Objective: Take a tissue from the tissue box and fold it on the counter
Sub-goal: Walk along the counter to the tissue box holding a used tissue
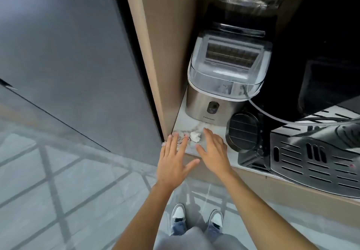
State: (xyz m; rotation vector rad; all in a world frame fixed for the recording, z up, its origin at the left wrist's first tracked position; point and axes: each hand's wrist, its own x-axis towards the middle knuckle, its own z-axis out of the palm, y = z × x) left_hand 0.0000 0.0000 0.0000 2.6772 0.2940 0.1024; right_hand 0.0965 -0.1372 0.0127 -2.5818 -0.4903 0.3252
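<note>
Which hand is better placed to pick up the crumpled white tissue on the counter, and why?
Right, probably. The tissue lies just beside the right hand, close to its fingers. The left hand is spread flat at the counter edge, slightly farther away.

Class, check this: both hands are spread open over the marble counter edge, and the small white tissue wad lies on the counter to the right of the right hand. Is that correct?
Not quite. The head view shows the tissue wad lying between the two hands, left of the right hand and right of the left hand. The rest holds: both hands are spread open over the marble counter edge.
</note>
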